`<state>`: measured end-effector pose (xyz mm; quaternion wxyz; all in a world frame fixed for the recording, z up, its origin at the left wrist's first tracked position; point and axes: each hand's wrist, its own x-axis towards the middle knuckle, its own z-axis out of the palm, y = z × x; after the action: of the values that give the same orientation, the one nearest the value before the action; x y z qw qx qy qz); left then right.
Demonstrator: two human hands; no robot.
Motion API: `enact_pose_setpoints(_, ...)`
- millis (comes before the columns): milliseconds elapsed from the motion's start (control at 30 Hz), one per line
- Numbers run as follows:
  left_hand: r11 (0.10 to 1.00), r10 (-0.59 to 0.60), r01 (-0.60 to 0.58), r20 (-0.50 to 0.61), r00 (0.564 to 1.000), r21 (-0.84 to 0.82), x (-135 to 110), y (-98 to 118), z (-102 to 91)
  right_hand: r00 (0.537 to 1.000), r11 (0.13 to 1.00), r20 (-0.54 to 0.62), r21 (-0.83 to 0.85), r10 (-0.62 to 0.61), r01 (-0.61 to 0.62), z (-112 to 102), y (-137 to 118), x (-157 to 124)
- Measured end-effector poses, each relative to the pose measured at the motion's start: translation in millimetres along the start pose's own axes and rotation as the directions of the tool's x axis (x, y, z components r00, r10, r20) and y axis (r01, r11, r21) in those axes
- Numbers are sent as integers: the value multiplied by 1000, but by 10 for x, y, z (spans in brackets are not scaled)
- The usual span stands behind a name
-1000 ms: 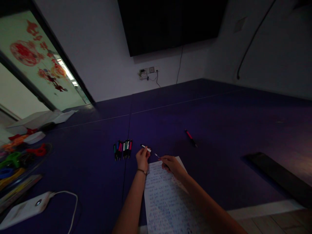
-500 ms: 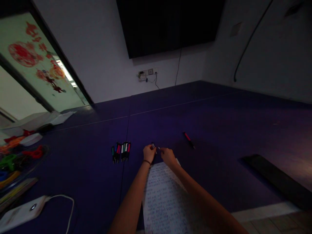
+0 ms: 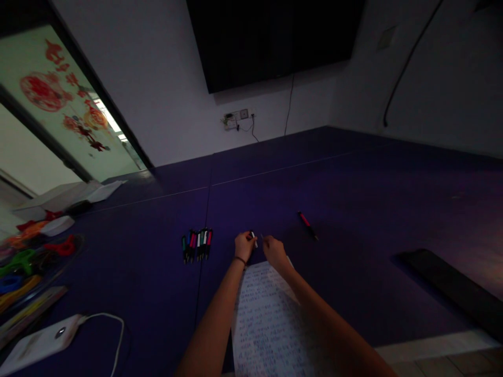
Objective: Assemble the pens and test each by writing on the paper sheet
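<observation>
My left hand (image 3: 243,246) is closed round a small white pen part (image 3: 253,237) that sticks out above its fingers. My right hand (image 3: 274,250) is pinched on a thin pale piece, too small to name, a short way right of the left hand. Both hands hover over the dark blue table (image 3: 353,188) just beyond the top edge of a handwritten sheet of paper (image 3: 267,324). A row of several coloured pens (image 3: 197,243) lies to the left of my left hand. A single red and black pen (image 3: 307,223) lies to the right.
At the left edge sit a tray of coloured clips (image 3: 27,256), a white device with a cable (image 3: 43,340) and white boxes (image 3: 66,196). A long black bar (image 3: 448,288) lies at the right. A dark screen (image 3: 271,36) hangs on the far wall.
My hands moved away from me, past the paper's top edge, and came closer together. The white pen piece in my left hand turned from lying sideways to pointing up.
</observation>
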<state>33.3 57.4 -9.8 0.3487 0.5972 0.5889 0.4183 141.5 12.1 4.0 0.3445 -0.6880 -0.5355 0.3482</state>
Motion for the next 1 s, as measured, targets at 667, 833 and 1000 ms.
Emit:
enact_pose_setpoints(667, 751, -240, 229, 67, 968, -619, 15, 172, -560, 976, 969, 198, 243, -86, 36, 1, -67, -5)
enact_pose_setpoints(833, 780, -238, 237, 76, 968, -579, 35, 150, -548, 964, 967, 79, -10, -252, 254, 37, -233, 89)
enact_pose_setpoints(1000, 829, -244, 235, 50, 969, -508, -10, 97, -487, 972, 967, 74, -111, -222, 229, 147, -386, 111)
